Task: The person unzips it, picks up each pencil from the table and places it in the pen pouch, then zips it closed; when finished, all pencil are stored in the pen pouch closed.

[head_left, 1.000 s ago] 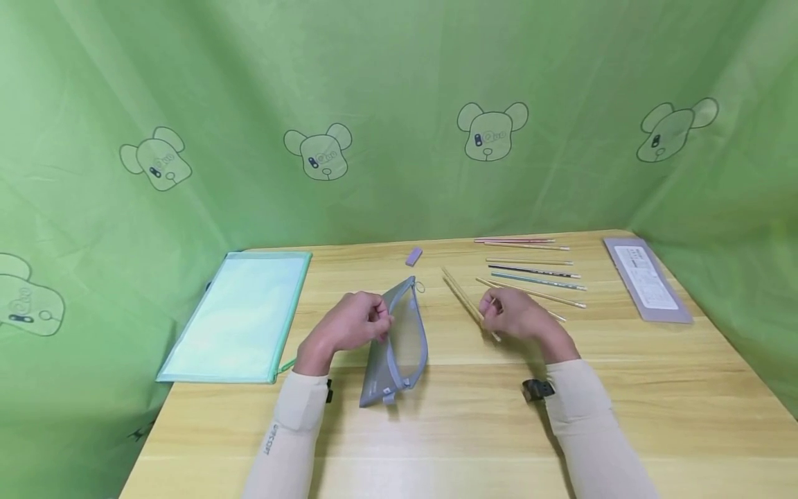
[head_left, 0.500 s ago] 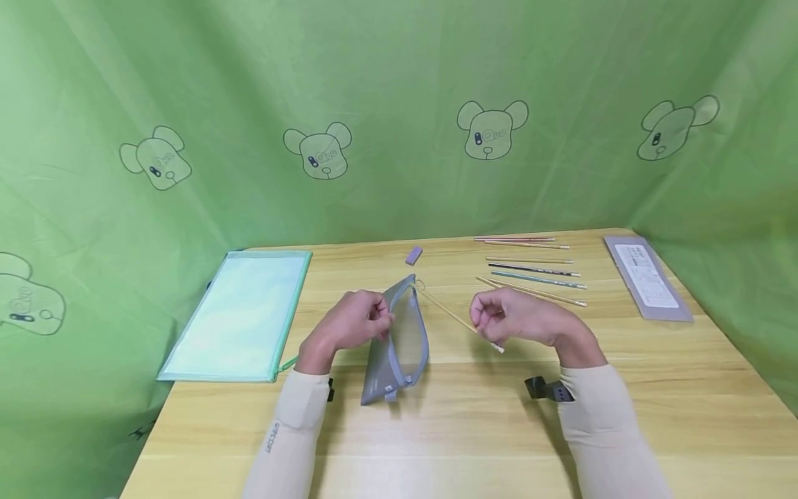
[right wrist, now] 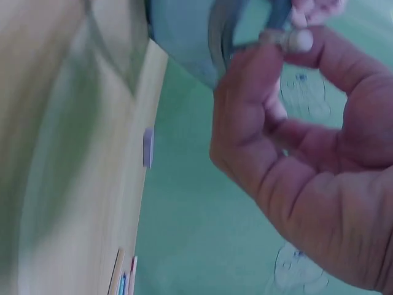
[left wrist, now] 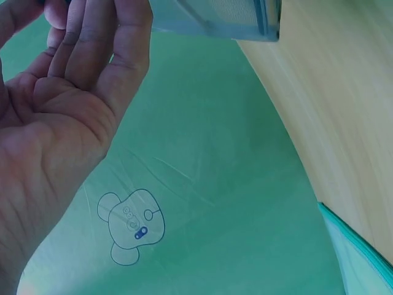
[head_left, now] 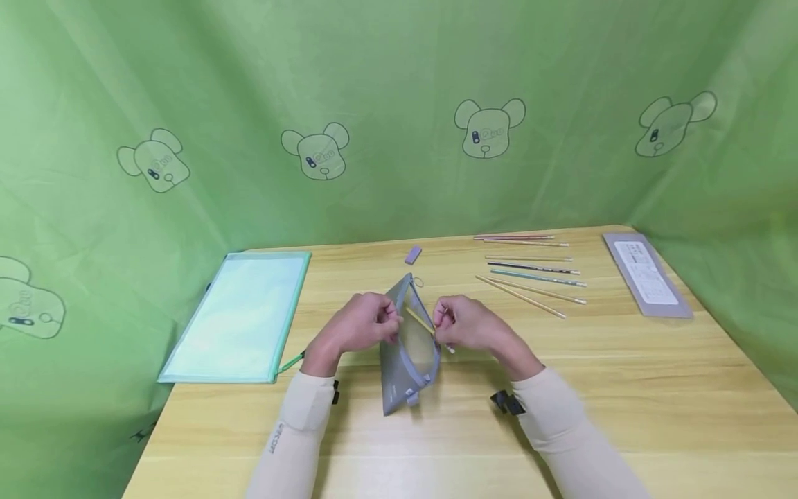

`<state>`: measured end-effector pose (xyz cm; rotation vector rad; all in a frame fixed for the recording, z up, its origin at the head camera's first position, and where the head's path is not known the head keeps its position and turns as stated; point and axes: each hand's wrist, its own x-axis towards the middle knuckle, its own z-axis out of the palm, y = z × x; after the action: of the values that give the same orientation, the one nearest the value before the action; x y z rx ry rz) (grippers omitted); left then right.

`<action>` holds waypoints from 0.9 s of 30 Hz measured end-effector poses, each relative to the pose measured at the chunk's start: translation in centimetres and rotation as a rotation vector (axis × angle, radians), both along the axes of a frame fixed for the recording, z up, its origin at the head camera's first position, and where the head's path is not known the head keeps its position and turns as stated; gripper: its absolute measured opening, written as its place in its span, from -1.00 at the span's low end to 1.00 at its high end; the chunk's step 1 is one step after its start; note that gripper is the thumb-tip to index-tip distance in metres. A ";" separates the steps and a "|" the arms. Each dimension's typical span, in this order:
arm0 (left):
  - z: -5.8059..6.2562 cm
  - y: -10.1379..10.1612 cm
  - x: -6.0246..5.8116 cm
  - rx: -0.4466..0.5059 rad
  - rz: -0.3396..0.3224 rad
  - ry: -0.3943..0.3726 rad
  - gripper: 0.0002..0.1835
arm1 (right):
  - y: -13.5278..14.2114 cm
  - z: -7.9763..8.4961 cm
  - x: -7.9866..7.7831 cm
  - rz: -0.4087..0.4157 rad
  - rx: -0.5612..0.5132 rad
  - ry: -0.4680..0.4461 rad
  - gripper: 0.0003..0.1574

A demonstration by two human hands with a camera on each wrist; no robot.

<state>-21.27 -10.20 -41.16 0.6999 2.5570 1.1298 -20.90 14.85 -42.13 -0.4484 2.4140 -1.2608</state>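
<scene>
My left hand (head_left: 361,322) pinches one edge of a grey zip pouch (head_left: 396,378), which stands on edge with its mouth gaping to the right. In my right hand (head_left: 470,324) is a yellow pencil (head_left: 420,321), pinched near its eraser end. Its front part points left into the pouch's mouth, while the eraser end stays outside. The right wrist view shows the white eraser tip (right wrist: 299,40) between thumb and index finger, close by the pouch (right wrist: 184,37). My left hand (left wrist: 73,92) hides part of the pouch edge it grips.
Several pencils (head_left: 536,281) lie on the table (head_left: 474,436) to the right. A purple eraser (head_left: 413,255) is behind the pouch. At left lies a green-edged zip folder (head_left: 243,319); at far right, a grey-purple case with a white label (head_left: 646,274). Green cloth (head_left: 399,187) borders the table.
My right hand has moved left with the pencil, bringing its front part into the pouch's mouth. The left hand and pouch have shifted slightly to the right.
</scene>
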 end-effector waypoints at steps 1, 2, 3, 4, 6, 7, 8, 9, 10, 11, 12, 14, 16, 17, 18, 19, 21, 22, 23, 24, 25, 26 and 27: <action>0.0 0.0 0.0 0.000 0.001 0.002 -0.86 | -0.5 0.0 0.1 -0.018 0.030 0.029 -0.76; 0.0 0.0 0.0 0.001 0.005 0.002 -0.87 | -1.0 -0.1 0.3 -0.034 0.054 0.055 -0.76; 0.0 0.0 0.0 0.000 0.013 0.002 -0.87 | -1.5 -0.1 0.5 -0.051 0.074 0.077 -0.76; 0.0 0.0 0.0 0.000 0.022 0.001 -0.87 | -1.9 -0.1 0.6 -0.064 0.083 0.090 -0.76; 0.0 0.0 0.0 -0.005 0.041 0.001 -0.86 | -2.5 -0.2 1.0 -0.077 0.085 0.112 -0.77; 0.0 0.0 0.0 -0.006 0.051 0.002 -0.86 | -2.8 -0.2 1.1 -0.081 0.080 0.120 -0.78; 0.0 -0.1 0.0 -0.006 0.061 0.000 -0.86 | -2.9 -0.2 1.1 -0.086 0.070 0.120 -0.80; 0.0 -0.1 -0.1 -0.005 0.070 0.000 -0.86 | -2.9 -0.1 1.2 -0.091 0.057 0.118 -0.82; 0.1 -0.2 -0.1 -0.006 0.075 0.003 -0.85 | -2.9 -0.1 1.1 -0.094 0.045 0.120 -0.85; 0.1 -0.3 -0.1 -0.008 0.079 0.008 -0.85 | -2.7 0.0 1.1 -0.098 0.035 0.127 -0.88; 0.1 -0.3 -0.1 -0.008 0.083 0.011 -0.85 | -2.4 0.0 1.0 -0.106 0.024 0.134 -0.89; 0.2 -0.6 -0.1 -0.007 0.091 0.013 -0.85 | -1.5 0.2 0.5 -0.130 0.014 0.153 -0.89; 0.2 -0.8 -0.2 -0.007 0.094 0.012 -0.84 | -0.2 0.2 -0.1 -0.154 0.028 0.202 -0.88; 0.3 -0.9 -0.2 -0.007 0.096 0.008 -0.84 | 0.6 0.2 -0.5 -0.170 0.045 0.228 -0.87; 0.3 -1.0 -0.2 -0.005 0.097 0.001 -0.84 | 1.5 0.1 -0.9 -0.188 0.066 0.248 -0.86; 0.3 -1.1 -0.2 -0.005 0.094 -0.005 -0.83 | 2.5 -0.1 -1.3 -0.206 0.087 0.268 -0.85; 0.4 -1.2 -0.2 -0.008 0.085 -0.012 -0.83 | 4.6 -0.4 -2.0 -0.236 0.133 0.298 -0.83; 0.4 -1.2 -0.2 -0.012 0.080 -0.013 -0.82 | 5.7 -0.6 -2.3 -0.249 0.153 0.305 -0.81; 0.4 -1.2 -0.3 -0.017 0.075 -0.013 -0.82 | 6.8 -0.8 -2.6 -0.266 0.173 0.303 -0.79; 0.4 -1.2 -0.3 -0.019 0.069 -0.015 -0.82 | 7.8 -0.9 -2.9 -0.279 0.190 0.295 -0.75; 0.4 -1.3 -0.3 -0.024 0.065 -0.013 -0.82 | 8.8 -1.1 -3.1 -0.291 0.207 0.289 -0.72; 0.4 -1.3 -0.3 -0.026 0.062 -0.014 -0.82 | 9.8 -1.2 -3.3 -0.302 0.226 0.279 -0.67; 0.4 -1.3 -0.3 -0.027 0.060 -0.013 -0.82 | 10.6 -1.3 -3.4 -0.313 0.245 0.271 -0.64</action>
<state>-21.56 -11.51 -40.74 0.6110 2.5930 1.1126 -24.34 25.50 -43.41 -0.1833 2.9144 -1.0530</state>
